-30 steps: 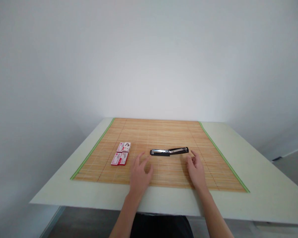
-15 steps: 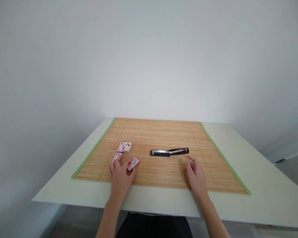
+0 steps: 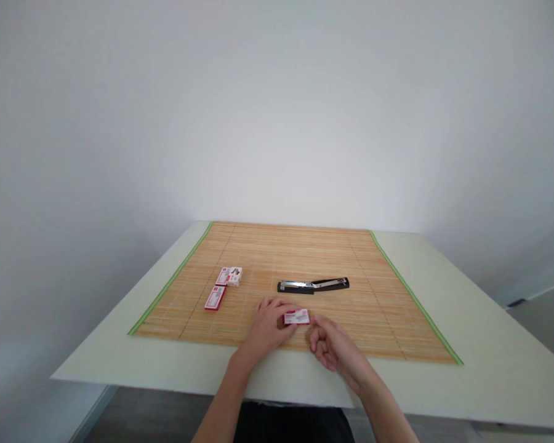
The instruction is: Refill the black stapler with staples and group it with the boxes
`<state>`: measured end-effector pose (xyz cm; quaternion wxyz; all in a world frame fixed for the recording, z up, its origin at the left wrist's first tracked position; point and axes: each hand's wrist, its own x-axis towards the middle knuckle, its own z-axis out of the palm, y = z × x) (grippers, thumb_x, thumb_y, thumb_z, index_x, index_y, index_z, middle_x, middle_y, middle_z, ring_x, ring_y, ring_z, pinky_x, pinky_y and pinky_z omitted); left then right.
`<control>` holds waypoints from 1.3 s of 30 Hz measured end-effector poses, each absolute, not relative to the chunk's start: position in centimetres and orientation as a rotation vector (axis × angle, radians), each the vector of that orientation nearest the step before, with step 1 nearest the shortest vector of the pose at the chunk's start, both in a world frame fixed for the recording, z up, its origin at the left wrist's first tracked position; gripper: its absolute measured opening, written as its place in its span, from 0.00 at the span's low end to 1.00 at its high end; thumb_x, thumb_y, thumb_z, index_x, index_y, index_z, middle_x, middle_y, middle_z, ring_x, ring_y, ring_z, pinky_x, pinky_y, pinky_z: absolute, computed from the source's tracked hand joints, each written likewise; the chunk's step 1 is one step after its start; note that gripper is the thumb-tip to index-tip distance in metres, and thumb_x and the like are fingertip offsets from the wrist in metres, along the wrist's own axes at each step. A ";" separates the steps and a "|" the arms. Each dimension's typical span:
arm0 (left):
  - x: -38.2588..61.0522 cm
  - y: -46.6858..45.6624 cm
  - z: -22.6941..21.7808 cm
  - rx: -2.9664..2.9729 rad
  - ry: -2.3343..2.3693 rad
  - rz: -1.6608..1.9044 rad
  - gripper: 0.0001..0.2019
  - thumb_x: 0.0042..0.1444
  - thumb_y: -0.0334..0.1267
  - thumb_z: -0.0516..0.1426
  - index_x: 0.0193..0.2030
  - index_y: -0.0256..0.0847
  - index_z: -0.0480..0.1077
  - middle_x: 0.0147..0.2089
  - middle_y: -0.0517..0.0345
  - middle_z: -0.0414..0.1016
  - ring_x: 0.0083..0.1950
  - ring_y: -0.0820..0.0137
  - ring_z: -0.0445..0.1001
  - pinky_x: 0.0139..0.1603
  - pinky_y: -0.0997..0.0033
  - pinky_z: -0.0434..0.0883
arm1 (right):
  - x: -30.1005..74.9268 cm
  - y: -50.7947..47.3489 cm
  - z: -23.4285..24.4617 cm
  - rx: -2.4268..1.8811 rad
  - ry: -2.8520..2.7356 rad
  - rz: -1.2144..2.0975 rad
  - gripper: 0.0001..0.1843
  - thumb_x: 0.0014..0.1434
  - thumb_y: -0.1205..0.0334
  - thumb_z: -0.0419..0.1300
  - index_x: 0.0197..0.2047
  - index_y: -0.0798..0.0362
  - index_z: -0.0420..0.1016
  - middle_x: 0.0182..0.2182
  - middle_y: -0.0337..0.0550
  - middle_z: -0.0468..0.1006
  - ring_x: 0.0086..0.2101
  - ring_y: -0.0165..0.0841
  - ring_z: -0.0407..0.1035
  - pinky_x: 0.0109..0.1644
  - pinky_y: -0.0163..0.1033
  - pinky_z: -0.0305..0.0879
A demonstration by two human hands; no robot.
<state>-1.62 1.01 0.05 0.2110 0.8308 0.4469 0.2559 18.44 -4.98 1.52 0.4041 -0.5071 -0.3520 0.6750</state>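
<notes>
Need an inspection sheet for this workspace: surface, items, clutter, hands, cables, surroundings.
Surface: white table, green-edged bamboo mat.
Items: red-and-white box between the hands; black-and-silver stapler opened out on the mat.
Clutter: three more small boxes grouped on the mat's left side.
Hands: left hand grips the box; right hand is at its right end, contact unclear.
Cables: nothing seen.
Surroundings: plain pale walls, grey floor.

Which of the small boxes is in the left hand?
The box in front of the stapler, in the left hand; the other three boxes lie untouched, farther left.
</notes>
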 end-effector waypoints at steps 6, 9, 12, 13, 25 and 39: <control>-1.1 0.9 -0.3 2.252 1.194 0.727 0.38 0.59 0.43 0.64 0.74 0.64 0.55 0.56 0.62 0.77 0.56 0.59 0.69 0.61 0.56 0.65 | 19.5 -4.9 2.1 -1.266 -0.926 1.794 0.25 0.63 0.35 0.55 0.47 0.50 0.70 0.24 0.33 0.73 0.15 0.22 0.54 0.16 0.29 0.39; -1.8 1.0 -0.5 2.232 1.176 0.745 0.43 0.58 0.44 0.65 0.76 0.59 0.50 0.59 0.59 0.76 0.59 0.59 0.68 0.63 0.57 0.65 | 21.2 -4.1 1.6 -1.443 -1.051 1.562 0.27 0.61 0.35 0.57 0.48 0.51 0.71 0.20 0.30 0.68 0.13 0.23 0.49 0.16 0.30 0.38; -3.4 1.2 -0.5 2.227 1.232 0.773 0.41 0.55 0.47 0.67 0.74 0.54 0.56 0.65 0.54 0.70 0.64 0.58 0.66 0.65 0.56 0.64 | 21.9 -3.0 1.0 -1.517 -1.331 1.236 0.30 0.57 0.43 0.65 0.57 0.50 0.71 0.18 0.28 0.66 0.17 0.27 0.55 0.21 0.31 0.49; -3.9 1.3 -0.5 2.230 1.258 0.776 0.38 0.54 0.47 0.68 0.71 0.54 0.62 0.65 0.54 0.69 0.64 0.57 0.65 0.66 0.55 0.64 | 21.8 -2.7 1.0 -1.509 -1.459 1.163 0.32 0.56 0.47 0.66 0.61 0.50 0.70 0.19 0.28 0.67 0.19 0.28 0.59 0.24 0.32 0.53; -5.1 1.3 -0.9 2.248 1.266 0.776 0.16 0.57 0.45 0.67 0.52 0.53 0.76 0.62 0.57 0.70 0.63 0.56 0.65 0.65 0.50 0.64 | 23.5 -1.3 3.1 -1.672 -2.133 0.796 0.16 0.59 0.56 0.66 0.51 0.43 0.83 0.23 0.33 0.72 0.25 0.28 0.62 0.29 0.33 0.48; -5.1 1.2 -0.9 2.237 1.244 0.790 0.17 0.57 0.46 0.67 0.53 0.54 0.77 0.61 0.57 0.71 0.63 0.56 0.65 0.65 0.51 0.64 | 16.6 0.5 5.4 -1.776 -2.507 0.294 0.12 0.64 0.54 0.61 0.43 0.43 0.87 0.36 0.48 0.86 0.38 0.42 0.79 0.40 0.39 0.63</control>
